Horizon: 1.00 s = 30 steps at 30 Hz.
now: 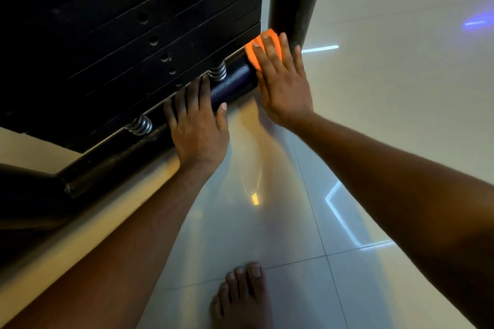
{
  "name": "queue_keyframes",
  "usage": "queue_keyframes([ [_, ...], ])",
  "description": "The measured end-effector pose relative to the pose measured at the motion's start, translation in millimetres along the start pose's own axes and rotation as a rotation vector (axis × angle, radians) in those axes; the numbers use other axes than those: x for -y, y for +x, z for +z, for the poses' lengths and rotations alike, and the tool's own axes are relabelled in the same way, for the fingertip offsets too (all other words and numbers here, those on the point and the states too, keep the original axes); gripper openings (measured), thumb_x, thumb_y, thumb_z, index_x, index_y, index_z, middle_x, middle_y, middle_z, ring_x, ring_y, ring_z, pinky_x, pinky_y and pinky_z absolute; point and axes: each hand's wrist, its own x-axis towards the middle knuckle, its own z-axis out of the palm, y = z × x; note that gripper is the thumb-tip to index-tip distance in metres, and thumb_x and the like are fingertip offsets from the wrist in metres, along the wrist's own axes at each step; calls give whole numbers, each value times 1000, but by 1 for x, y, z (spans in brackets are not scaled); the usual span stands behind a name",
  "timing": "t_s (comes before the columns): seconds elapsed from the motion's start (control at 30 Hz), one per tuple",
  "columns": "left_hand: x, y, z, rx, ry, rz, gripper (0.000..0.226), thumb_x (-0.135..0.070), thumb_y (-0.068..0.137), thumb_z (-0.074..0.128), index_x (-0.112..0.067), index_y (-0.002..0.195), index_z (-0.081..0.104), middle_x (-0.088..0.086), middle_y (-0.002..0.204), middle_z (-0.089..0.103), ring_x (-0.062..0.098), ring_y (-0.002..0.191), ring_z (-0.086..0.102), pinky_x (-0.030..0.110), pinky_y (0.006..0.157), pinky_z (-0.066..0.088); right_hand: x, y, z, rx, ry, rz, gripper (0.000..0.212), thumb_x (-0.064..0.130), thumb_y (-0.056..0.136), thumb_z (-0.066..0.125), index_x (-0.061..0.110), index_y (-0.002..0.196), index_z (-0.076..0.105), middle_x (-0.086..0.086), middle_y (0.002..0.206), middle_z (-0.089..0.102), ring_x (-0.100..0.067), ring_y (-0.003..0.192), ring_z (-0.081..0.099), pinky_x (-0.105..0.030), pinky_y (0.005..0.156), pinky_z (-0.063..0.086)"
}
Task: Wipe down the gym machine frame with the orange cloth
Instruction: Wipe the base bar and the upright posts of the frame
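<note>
Orange cloth (263, 47), judged soft and light, lay on the frame (235, 83) near its post, pressed flat under the right hand (283, 80); left hand (197, 120) rested flat, holding nothing

Dim indoor light, warm and soft.
Glare streaks and bright reflections on glossy floor tiles (374, 141); deep shadow over black weight stack (107, 35); wide-angle bending at edges; slightly soft focus.
</note>
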Motion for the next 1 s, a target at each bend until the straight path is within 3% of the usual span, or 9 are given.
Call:
queue_keyframes([
  [0.13, 4, 0, -2, 4, 3, 19, 61, -44, 110, 48, -18, 164, 38, 6, 170, 40, 31, 158, 34, 55, 129, 20, 33, -26, 16, 57, 160, -86, 61, 32, 120, 38, 19, 175, 14, -4, 183, 3, -37, 168, -11, -55, 137, 3],
  [0.27, 3, 0, -4, 0, 11, 16, 60, -44, 110, 47, -18, 164, 38, 5, 169, 40, 31, 157, 34, 55, 129, 20, 5, -32, 16, 88, 63, -207, 64, 40, 120, 39, 22, 175, 11, -2, 183, 2, -33, 168, -10, -57, 136, 5],
  [0.43, 4, -1, -3, 7, -10, 15, 60, -44, 111, 47, -18, 165, 37, 6, 170, 39, 31, 158, 32, 54, 130, 17, 20, -26, 18, 56, 187, 42, 72, 37, 118, 43, 23, 175, 2, -3, 183, -7, -35, 167, -15, -57, 136, 1],
  [0.53, 4, 0, -4, 2, -9, 13, 60, -43, 110, 48, -18, 164, 39, 6, 169, 41, 31, 157, 35, 54, 129, 19, 40, -28, 22, 58, 226, -29, 66, 31, 119, 43, 19, 175, 9, -3, 183, -1, -39, 167, -15, -59, 136, 5],
  [0.63, 2, 2, -5, 15, -1, 2, 60, -44, 110, 48, -19, 164, 38, 6, 169, 41, 31, 156, 35, 55, 129, 18, 18, -10, 10, 81, 125, -184, 62, 37, 119, 39, 20, 175, 17, -6, 183, 7, -36, 168, -8, -50, 136, -1],
  [0.73, 1, 2, -4, 18, -6, -17, 60, -44, 110, 49, -19, 163, 39, 6, 169, 41, 32, 157, 34, 55, 130, 16, -7, 8, -1, 52, 121, -105, 57, 41, 120, 32, 23, 173, 23, -7, 182, 14, -33, 169, 1, -46, 137, 2],
  [0.87, 1, 1, -4, 21, -9, -25, 61, -44, 109, 50, -19, 163, 39, 6, 169, 41, 32, 157, 35, 55, 130, 17, 29, 0, 10, 26, 110, -67, 55, 38, 119, 35, 21, 171, 31, -7, 179, 24, -42, 167, 3, -51, 135, -2],
  [1.0, 1, 2, -4, 16, -19, -24, 60, -43, 109, 50, -19, 163, 40, 6, 168, 43, 32, 156, 36, 56, 129, 19, 7, 8, -1, 60, 23, -249, 55, 39, 119, 37, 23, 171, 32, -8, 177, 30, -37, 167, 15, -55, 136, 12],
])
